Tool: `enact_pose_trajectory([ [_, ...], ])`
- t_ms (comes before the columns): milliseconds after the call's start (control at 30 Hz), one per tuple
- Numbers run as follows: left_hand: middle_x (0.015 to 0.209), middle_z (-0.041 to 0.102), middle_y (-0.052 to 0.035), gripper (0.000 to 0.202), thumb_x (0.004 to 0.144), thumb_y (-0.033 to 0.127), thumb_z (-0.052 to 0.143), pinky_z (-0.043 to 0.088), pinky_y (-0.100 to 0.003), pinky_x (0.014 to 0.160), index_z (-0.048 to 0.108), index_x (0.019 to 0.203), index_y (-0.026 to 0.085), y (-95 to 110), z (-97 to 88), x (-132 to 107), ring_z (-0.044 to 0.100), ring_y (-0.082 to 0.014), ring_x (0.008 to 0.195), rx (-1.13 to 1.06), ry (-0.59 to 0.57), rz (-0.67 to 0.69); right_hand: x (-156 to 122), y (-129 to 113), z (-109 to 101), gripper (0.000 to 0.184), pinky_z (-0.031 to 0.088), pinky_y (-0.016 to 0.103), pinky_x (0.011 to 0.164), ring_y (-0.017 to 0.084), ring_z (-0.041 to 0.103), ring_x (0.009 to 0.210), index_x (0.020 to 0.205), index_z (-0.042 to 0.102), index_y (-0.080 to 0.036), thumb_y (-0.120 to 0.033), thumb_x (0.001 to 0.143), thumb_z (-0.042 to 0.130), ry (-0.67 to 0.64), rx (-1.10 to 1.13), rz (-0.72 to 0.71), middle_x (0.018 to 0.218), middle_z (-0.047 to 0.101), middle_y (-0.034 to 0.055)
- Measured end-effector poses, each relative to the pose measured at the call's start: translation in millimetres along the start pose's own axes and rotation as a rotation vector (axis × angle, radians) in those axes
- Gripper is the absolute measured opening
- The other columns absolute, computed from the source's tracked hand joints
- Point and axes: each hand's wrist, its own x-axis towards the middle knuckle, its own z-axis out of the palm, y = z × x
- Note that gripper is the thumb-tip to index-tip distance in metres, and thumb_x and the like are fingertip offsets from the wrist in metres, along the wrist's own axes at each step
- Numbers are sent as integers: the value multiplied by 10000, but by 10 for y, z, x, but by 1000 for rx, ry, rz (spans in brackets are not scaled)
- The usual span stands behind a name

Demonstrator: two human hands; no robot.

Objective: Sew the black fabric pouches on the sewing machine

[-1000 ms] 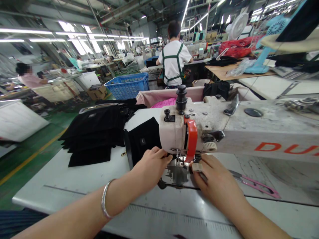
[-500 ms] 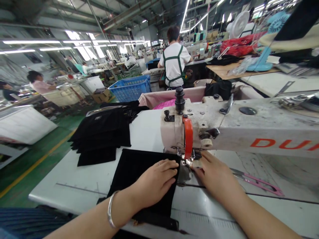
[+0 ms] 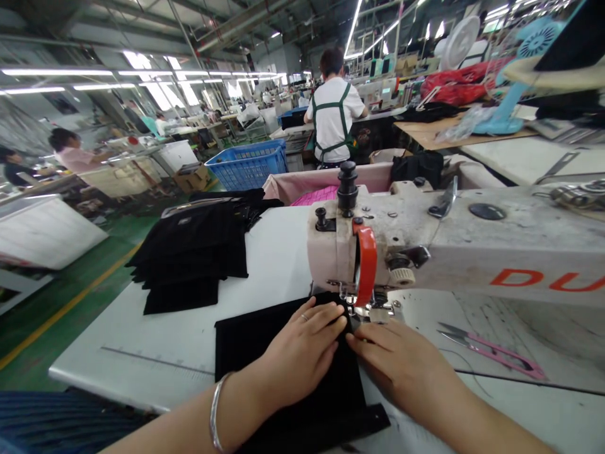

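A black fabric piece (image 3: 265,334) lies flat on the sewing machine's white bed, its far right corner at the presser foot (image 3: 378,314). My left hand (image 3: 307,347), with a ring and a silver bracelet, rests on top of the fabric, fingers stretched out just left of the needle area. At the fabric's right edge, my right hand (image 3: 401,362) has its fingers drawn together on the edge, just in front of the foot. The sewing machine head (image 3: 331,252) has an orange guard (image 3: 366,265) hiding part of the needle.
Pink-handled thread snips (image 3: 501,353) lie on the bed, right of my right hand. A stack of black fabric pieces (image 3: 189,252) sits at the table's left. Beyond stand a blue basket (image 3: 248,167), a pink-lined bin (image 3: 283,187) and a person in a white shirt (image 3: 331,116).
The fabric has turned, its near end swinging right. My right hand has moved from beside the presser foot towards me, onto the fabric's right edge. My left hand stays on the fabric.
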Motion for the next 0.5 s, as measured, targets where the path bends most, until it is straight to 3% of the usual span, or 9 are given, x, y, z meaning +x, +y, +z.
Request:
enact_pose_trajectory([
  [133,1382,551,-94,389,952,187,507,328,-468,1164,518,1340,167,-14,-180,98,452,-227,1337,16,-79,28,26,-31,-123,316,502,390,788,222,587,894,1101,634,-155,-36,884,439,-3,156,115,980,661,74],
  [267,1332,599,-90,423,958,385,536,367,-434,1146,538,1318,163,275,-253,-68,517,-244,1282,27,-205,87,90,-144,-382,267,450,284,733,150,578,842,712,596,-213,32,676,495,-190,497,242,848,646,-31],
  [367,1292,625,-142,541,945,502,512,461,-390,1073,558,1281,81,434,-88,-291,587,-270,1205,112,-150,170,115,-201,-465,222,423,272,709,127,566,777,598,508,-186,35,580,494,-262,541,209,754,621,-57],
  [433,1296,620,-160,547,950,481,512,481,-411,1055,548,1285,50,461,32,-387,578,-288,1217,161,-55,187,104,-197,-438,214,436,281,706,135,564,769,623,532,-193,17,633,497,-250,506,228,757,618,-42],
  [500,1291,624,-154,489,953,416,528,470,-424,1073,555,1279,53,454,84,-414,561,-285,1236,154,17,174,75,-168,-370,245,472,317,780,164,585,867,773,625,-211,-15,751,480,-189,436,252,894,658,-3],
])
